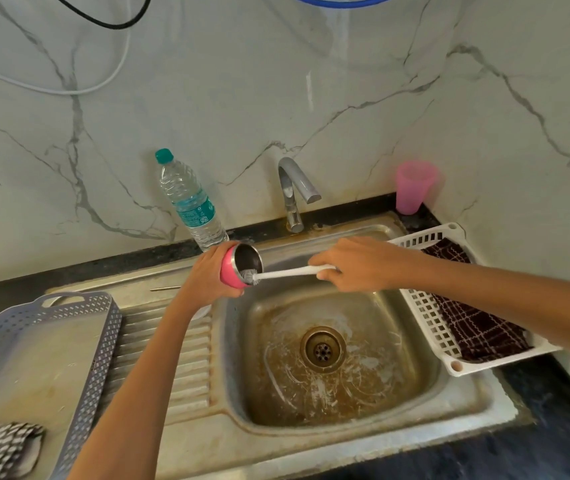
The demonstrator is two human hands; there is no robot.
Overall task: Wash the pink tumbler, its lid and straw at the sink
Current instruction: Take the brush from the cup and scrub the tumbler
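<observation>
Currently, the left hand (207, 271) fingers wrap the tumbler (238, 266), held tilted over the sink (346, 438). Right hand (356, 265) fingers pinch a brush (287, 273), bristles inside the rim. The bottle (190, 199) label text is unreadable.

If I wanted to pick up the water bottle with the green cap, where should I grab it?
Probably around the middle of the water bottle, by the label, where the body is widest and ribbed. Come from the front left: the wall is close behind it, and the left hand holding the pink tumbler crowds its base on the right. It appears to tilt in this view, so wrap your fingers well around.
</observation>
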